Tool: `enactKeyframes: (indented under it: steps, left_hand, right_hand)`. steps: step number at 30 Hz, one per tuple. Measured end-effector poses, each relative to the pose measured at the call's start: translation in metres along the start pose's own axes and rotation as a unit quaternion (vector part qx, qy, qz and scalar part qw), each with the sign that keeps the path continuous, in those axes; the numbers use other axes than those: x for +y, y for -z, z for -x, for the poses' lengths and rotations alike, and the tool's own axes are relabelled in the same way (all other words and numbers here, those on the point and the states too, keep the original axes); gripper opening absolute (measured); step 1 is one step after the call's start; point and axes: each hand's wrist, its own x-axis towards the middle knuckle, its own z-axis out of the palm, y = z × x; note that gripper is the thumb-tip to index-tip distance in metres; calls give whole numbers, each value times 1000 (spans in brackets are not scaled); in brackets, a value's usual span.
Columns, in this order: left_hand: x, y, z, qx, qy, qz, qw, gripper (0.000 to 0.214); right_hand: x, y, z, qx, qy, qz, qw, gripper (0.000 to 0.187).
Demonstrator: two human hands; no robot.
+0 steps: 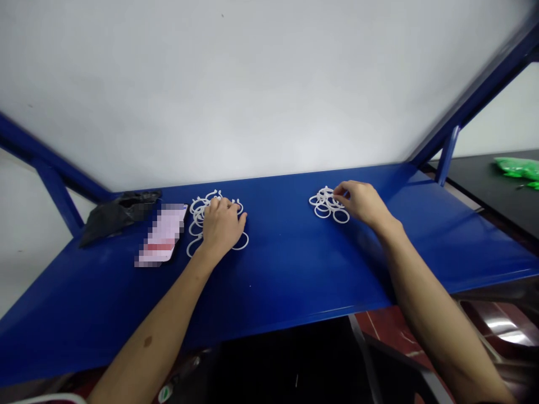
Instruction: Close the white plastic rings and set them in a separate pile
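Two piles of white plastic rings with small hooked ends lie on a blue table (286, 269). My left hand (222, 224) rests palm down over the left pile of rings (196, 227), its thumb out to the side and its fingertips hidden among the rings. At the smaller right pile of rings (322, 210), my right hand (357, 201) has thumb and fingers curled together in a pinch on a ring at the pile's right edge. The fingertips partly cover that ring.
A phone (164, 235) with a blurred screen lies left of the left pile. Behind it is a crumpled black plastic bag (118, 216). Blue frame bars (447, 154) rise at both table ends. A green bag (520, 167) sits on a black surface at far right.
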Motion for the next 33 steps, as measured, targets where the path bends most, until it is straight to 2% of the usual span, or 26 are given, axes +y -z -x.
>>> enactKeyframes:
  steps: [3, 5, 12, 16, 20, 24, 28, 31, 33]
  left_hand:
    - [1, 0, 0, -15, 18, -5, 1000, 28]
    - [2, -1, 0, -18, 24, 1, 1000, 25]
    - [6, 4, 0, -1, 36, 39, 999, 22]
    - [15, 11, 0, 50, 38, 70, 996, 19]
    - [30, 17, 4, 100, -4, 120, 988, 15]
    - [49, 19, 14, 137, -94, 160, 973, 18]
    - [61, 17, 23, 136, -185, 172, 958, 16]
    - [63, 13, 25, 116, -196, 187, 956, 14]
    - [63, 12, 25, 126, -162, 210, 956, 9]
  right_hand:
    - [5, -2, 0, -57, -11, 25, 998, 11]
    - [1, -4, 1, -64, -22, 55, 996, 11]
    - [-10, 3, 3, -40, -41, 86, 995, 16]
    - [-10, 4, 3, 24, -24, 65, 997, 17]
    - [-24, -8, 7, 63, 42, -42, 996, 20]
    - [-61, -30, 20, 0, 105, -211, 972, 24]
    - [-99, -43, 35, -67, 109, -365, 922, 22]
    - [-110, -42, 40, -81, 91, -432, 893, 16]
    - [-109, -39, 40, -68, 85, -436, 893, 14]
